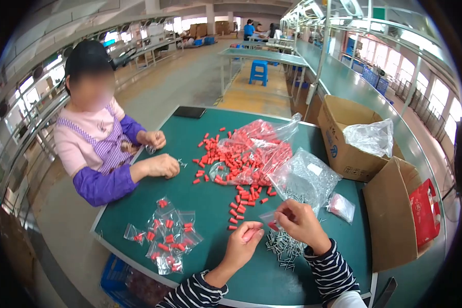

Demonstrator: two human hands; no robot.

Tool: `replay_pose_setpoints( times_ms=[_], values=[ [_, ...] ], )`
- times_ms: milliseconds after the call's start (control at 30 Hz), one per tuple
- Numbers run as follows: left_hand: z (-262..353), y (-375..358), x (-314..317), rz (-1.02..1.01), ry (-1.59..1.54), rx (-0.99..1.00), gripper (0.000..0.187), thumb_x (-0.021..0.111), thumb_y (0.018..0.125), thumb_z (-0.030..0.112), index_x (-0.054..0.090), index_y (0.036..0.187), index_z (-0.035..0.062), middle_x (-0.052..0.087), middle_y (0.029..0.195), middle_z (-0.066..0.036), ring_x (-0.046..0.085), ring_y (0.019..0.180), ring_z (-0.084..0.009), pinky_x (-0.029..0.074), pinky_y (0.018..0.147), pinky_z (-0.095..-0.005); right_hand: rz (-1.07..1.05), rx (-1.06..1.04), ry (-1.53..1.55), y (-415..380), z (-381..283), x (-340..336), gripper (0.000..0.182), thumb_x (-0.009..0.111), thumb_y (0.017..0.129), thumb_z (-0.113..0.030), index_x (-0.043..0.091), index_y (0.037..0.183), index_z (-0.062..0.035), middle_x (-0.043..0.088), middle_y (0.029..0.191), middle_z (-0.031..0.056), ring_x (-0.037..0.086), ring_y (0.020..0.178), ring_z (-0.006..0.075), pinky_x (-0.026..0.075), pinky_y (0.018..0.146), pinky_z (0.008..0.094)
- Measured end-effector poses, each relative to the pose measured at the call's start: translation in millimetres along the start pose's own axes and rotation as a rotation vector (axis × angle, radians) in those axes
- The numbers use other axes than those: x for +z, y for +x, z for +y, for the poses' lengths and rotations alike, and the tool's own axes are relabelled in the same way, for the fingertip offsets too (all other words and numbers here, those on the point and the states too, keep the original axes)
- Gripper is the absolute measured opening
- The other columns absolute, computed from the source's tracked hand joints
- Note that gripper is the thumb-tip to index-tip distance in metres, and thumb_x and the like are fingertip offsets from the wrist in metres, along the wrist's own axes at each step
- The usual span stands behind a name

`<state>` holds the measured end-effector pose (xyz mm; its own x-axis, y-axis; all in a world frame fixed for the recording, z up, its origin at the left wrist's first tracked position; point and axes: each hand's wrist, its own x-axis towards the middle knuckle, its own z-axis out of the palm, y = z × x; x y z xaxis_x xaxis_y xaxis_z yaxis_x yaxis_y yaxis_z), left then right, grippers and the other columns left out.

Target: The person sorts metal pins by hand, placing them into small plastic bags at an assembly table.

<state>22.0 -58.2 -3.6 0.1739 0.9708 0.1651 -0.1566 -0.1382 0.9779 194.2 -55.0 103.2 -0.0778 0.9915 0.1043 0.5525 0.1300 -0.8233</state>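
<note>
My left hand point(244, 242) is closed near the front of the green table, its fingers curled together; what they hold, if anything, is hidden. Just right of it, my right hand point(302, 224) pinches a small clear plastic bag point(266, 217) with a bit of red showing at its lower end. Under and beside my right hand lies a pile of silver screws point(285, 250). Loose red plastic caps point(239, 201) spread out beyond my left hand. Several filled little bags point(169, 237), with red caps inside, lie to the left.
Across the left side, a co-worker point(100, 133) handles small metal pieces. Large plastic bags point(264, 149) point(308, 177) lie mid-table. Cardboard boxes point(351, 154) point(392, 215) stand at right, near a small white packet point(341, 207). A black flat case point(189, 112) lies at the far edge.
</note>
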Motion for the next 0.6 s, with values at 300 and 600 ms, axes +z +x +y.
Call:
replay_pose_setpoints(
  times_ms=[300,600],
  values=[
    [6.9,-1.2,-7.5,-0.045,-0.382,-0.271,0.023,0.054,0.099,0.019,0.063,0.112,0.0016,0.066,0.096,-0.009,0.059,0.074,-0.0104,0.044,0.051,-0.0212,-0.034,-0.493,0.200,-1.6,-44.0,15.4,0.020,0.063,0.089,-0.004,0.066,0.108,0.0012,0.070,0.099,0.0116,0.070,0.084,0.0219,0.054,0.074,0.0311],
    [24.1,6.5,-12.1,0.200,-0.302,-0.297,0.034,0.070,0.092,0.025,0.064,0.113,-0.0017,0.068,0.099,-0.012,0.067,0.082,-0.0163,0.053,0.053,-0.0247,-0.064,-0.163,0.120,-5.8,18.4,27.6,0.016,0.072,0.088,-0.015,0.068,0.096,-0.0006,0.067,0.080,0.0075,0.060,0.067,0.0131,0.048,0.060,0.0280]
  ],
)
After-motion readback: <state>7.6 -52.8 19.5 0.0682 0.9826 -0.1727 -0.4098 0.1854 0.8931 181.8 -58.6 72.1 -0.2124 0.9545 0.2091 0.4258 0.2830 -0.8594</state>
